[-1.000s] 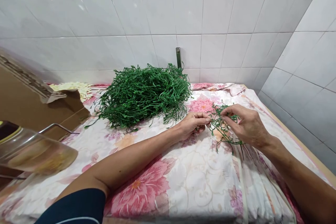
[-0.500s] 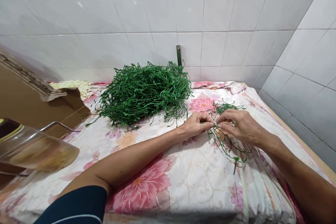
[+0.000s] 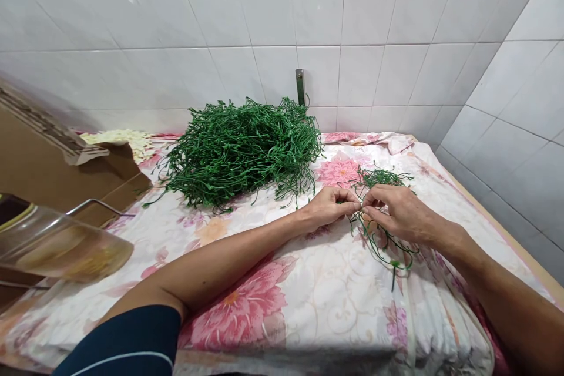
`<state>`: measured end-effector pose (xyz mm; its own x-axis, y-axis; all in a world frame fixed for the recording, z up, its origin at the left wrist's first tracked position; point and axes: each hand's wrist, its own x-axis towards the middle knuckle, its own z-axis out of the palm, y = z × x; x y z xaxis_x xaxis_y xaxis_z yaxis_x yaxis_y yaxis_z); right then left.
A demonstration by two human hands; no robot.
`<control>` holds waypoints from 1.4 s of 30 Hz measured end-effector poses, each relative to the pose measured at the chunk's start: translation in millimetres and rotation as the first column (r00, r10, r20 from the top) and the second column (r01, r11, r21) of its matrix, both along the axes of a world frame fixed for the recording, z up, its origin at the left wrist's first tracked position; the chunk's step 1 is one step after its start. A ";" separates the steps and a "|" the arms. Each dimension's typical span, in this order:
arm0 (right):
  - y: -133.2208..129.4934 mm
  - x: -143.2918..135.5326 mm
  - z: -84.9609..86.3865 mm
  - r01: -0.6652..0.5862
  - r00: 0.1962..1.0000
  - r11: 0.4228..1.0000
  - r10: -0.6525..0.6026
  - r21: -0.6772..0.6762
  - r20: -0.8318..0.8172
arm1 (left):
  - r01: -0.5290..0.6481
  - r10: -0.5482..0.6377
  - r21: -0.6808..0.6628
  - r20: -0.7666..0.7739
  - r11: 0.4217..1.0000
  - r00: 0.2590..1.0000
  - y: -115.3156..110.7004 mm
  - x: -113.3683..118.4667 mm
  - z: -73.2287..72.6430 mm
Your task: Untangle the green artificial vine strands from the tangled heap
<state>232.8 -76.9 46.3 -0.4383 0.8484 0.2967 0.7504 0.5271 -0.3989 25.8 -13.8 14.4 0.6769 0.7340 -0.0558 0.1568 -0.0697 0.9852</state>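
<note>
My left hand (image 3: 331,209) and my right hand (image 3: 400,211) meet fingertip to fingertip over the right side of the table. Each is closed in a pinch on a thin green stem (image 3: 374,239), which looks like artificial plant material. Its looped, branching strands hang below my fingers towards a thicker short stub (image 3: 393,273). Just behind my right hand lies a small heap of similar green stems (image 3: 384,177). The exact spot between my fingertips is too small to make out.
A large pile of green stems (image 3: 242,153) sits left of centre on the flowered cloth (image 3: 326,288). At the left are a cardboard box (image 3: 53,158), a clear jar (image 3: 83,252) and pale yellow pieces (image 3: 127,140). A tiled wall (image 3: 370,6) stands behind.
Both hands keep nearly the same pinching pose, with a slight shift of the fingers. The hanging strands have moved a little. The whole view has tilted slightly.
</note>
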 end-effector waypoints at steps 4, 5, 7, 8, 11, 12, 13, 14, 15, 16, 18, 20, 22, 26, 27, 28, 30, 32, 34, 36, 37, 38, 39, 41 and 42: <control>0.1 -0.2 0.0 0.008 1.000 0.999 -0.008 -0.043 0.000 | 0.014 -0.013 -0.028 0.013 1.000 1.000 0.7 -0.2 -1.5; 0.0 -0.4 0.1 0.008 1.000 0.999 -0.008 -0.052 0.000 | 0.017 -0.017 -0.036 0.015 0.999 1.000 0.4 -0.1 -1.3; -0.5 -0.8 0.2 0.013 1.000 0.998 -0.013 -0.069 0.000 | 0.016 -0.016 -0.043 0.013 0.999 1.000 -0.5 0.3 -0.3; -0.8 -1.0 0.0 0.019 1.000 0.997 -0.019 -0.077 0.002 | 0.009 -0.008 -0.042 0.008 0.999 1.000 -1.1 0.6 0.5; -1.3 -1.2 -1.3 0.043 0.999 0.995 -0.041 -0.093 0.025 | -0.031 0.030 -0.034 -0.029 0.999 0.999 -3.4 1.6 3.1; -1.1 -1.1 -2.0 0.046 0.998 0.994 -0.043 -0.095 0.036 | -0.048 0.046 -0.039 -0.045 0.998 0.998 -4.1 1.7 3.9; -0.9 -0.9 -2.6 0.043 0.998 0.994 -0.039 -0.096 0.046 | -0.063 0.060 -0.050 -0.062 0.997 0.996 -4.6 1.7 4.5; -0.6 -0.6 -3.2 0.037 0.998 0.995 -0.033 -0.096 0.052 | -0.076 0.071 -0.067 -0.079 0.995 0.994 -4.9 1.4 4.7; -0.4 -0.4 -3.6 0.030 0.998 0.995 -0.025 -0.099 0.052 | -0.084 0.076 -0.088 -0.092 0.993 0.993 -4.8 1.0 4.4; -0.2 -0.3 -3.8 0.025 0.999 0.994 -0.020 -0.102 0.047 | -0.086 0.075 -0.110 -0.101 0.990 0.992 -4.4 0.6 3.5; -0.3 -0.5 -3.3 0.020 0.999 0.993 -0.017 -0.113 0.031 | -0.072 0.058 -0.143 -0.103 0.987 0.993 -2.7 -0.4 0.1; -0.9 -1.1 -2.2 0.021 1.000 0.992 -0.018 -0.122 0.021 | -0.052 0.039 -0.156 -0.081 0.986 0.996 -0.5 -0.9 -4.1; -1.5 -1.3 -1.2 0.023 1.000 0.992 -0.021 -0.121 0.017 | -0.040 0.032 -0.155 -0.055 0.987 0.998 1.1 -1.1 -6.8; -0.9 1.7 0.3 0.023 1.000 0.995 -0.023 -0.100 0.001 | 0.001 -0.002 -0.168 -0.006 0.986 1.000 2.4 -1.9 -3.2; -0.4 2.9 0.8 0.031 0.999 0.994 -0.032 -0.101 -0.012 | 0.029 -0.029 -0.179 0.005 0.983 1.000 2.8 -2.4 -1.1; 0.2 4.0 1.5 0.039 0.999 0.993 -0.043 -0.111 -0.029 | 0.059 -0.058 -0.191 0.012 0.980 0.998 3.2 -3.1 1.0; 0.9 5.3 3.3 0.050 0.996 0.987 -0.061 -0.153 -0.071 | 0.107 -0.107 -0.212 0.012 0.971 0.994 4.3 -4.5 4.6; 0.7 5.4 5.6 0.041 0.992 0.982 -0.063 -0.186 -0.110 | 0.115 -0.118 -0.217 0.001 0.969 0.993 5.3 -5.6 6.9; -0.2 4.9 8.1 0.019 0.990 0.981 -0.045 -0.195 -0.132 | 0.107 -0.112 -0.199 -0.014 0.974 0.994 6.0 -6.5 8.3; -1.4 4.5 10.5 -0.011 0.990 0.981 -0.017 -0.196 -0.141 | 0.102 -0.108 -0.166 -0.030 0.981 0.994 6.5 -7.2 9.3; -1.9 4.5 11.7 -0.023 0.989 0.979 -0.007 -0.204 -0.145 | 0.101 -0.108 -0.153 -0.034 0.983 0.994 6.8 -7.6 9.7; -2.3 4.6 12.7 -0.031 0.988 0.976 -0.002 -0.216 -0.154 | 0.102 -0.109 -0.146 -0.036 0.984 0.993 7.1 -8.0 10.0; -2.6 4.9 13.5 -0.036 0.986 0.972 -0.004 -0.231 -0.168 | 0.104 -0.110 -0.145 -0.034 0.984 0.993 7.4 -8.3 10.3; -2.5 5.4 14.5 -0.038 0.977 0.962 -0.021 -0.271 -0.213 | 0.106 -0.111 -0.159 -0.020 0.981 0.994 8.5 -8.7 10.2; -2.2 5.6 14.4 -0.041 0.969 0.955 -0.033 -0.294 -0.244 | 0.106 -0.109 -0.161 -0.010 0.981 0.994 9.2 -8.7 9.8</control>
